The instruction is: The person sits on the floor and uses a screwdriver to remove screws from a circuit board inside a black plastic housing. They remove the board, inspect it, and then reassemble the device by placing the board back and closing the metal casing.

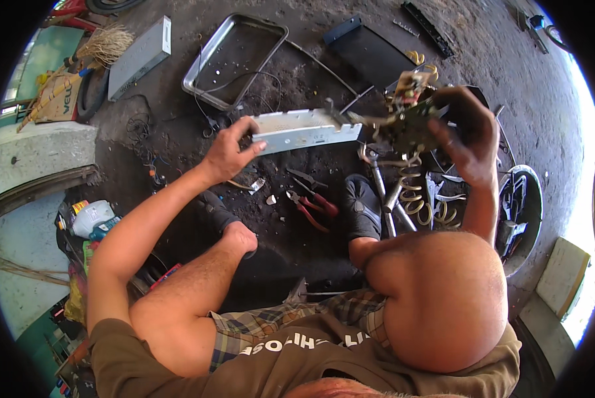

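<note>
My left hand (234, 151) grips the left end of a long silver sheet-metal chassis (297, 134), fingers behind and thumb in front. To the right, my right hand (471, 142) is curled round a dark circuit assembly (413, 126) with small parts and wires on it. The assembly is held up by the chassis's right end; blur hides whether they touch or are joined. Below them on the dirt lie red-handled pliers (317, 207) and a dark-bladed tool (304, 178). A coiled beige cable or hose (411, 192) hangs or lies under my right hand.
Ahead lie an empty metal frame or tray (198, 69), a black panel (377, 56) and a grey metal case (140, 60). A round tub (535, 212) of dark parts stands at the right. Bottles (93, 219) and a straw broom (108, 45) are at the left.
</note>
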Demonstrator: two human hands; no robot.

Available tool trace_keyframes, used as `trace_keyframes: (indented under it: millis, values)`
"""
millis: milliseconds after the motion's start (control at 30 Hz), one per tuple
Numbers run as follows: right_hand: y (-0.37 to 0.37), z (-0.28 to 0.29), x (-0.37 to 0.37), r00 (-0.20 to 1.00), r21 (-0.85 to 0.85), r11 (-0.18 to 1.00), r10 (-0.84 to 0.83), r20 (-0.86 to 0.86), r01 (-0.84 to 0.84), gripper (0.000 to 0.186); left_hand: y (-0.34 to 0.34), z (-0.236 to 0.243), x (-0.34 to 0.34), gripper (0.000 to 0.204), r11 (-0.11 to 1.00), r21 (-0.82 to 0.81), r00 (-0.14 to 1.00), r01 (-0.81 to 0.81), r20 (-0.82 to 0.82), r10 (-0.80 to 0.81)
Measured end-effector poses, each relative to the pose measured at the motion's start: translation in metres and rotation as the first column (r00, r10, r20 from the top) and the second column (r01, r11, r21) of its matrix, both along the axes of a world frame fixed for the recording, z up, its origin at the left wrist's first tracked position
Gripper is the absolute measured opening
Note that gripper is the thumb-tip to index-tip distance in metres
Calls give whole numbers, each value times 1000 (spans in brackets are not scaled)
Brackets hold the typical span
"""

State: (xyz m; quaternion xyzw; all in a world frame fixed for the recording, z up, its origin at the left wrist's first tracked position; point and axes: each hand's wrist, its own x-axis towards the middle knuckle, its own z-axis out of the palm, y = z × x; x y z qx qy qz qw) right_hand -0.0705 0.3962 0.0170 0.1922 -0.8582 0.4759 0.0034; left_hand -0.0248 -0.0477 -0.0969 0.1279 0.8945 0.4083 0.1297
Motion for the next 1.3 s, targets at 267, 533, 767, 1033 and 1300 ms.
trace_keyframes:
  millis: [267, 533, 767, 1033, 1300]
  values:
    - [-49, -39, -1, 917, 78, 931, 334, 217, -357, 32, -49, 55, 1, 14, 739, 486, 885, -465, 281, 372]
    - [-114, -139, 18, 907, -62, 964, 264, 327, -258, 38, -63, 79, 1, 10, 507, 662, 826, -552, 350, 442]
    - [-132, -167, 16, 833, -107, 974, 227, 505, -201, 77, -51, 87, 2, 8, 470, 723, 854, -507, 348, 387]
    - [-141, -124, 14, 471, -725, 375, 573, 671, 578, 69, -6, 111, 24, 21, 982, 54, 945, 182, -284, -159]
    - [-135, -145, 20, 521, -778, 234, 627, 579, 583, 50, -9, 99, 32, 69, 989, 59, 846, -138, -512, 148]
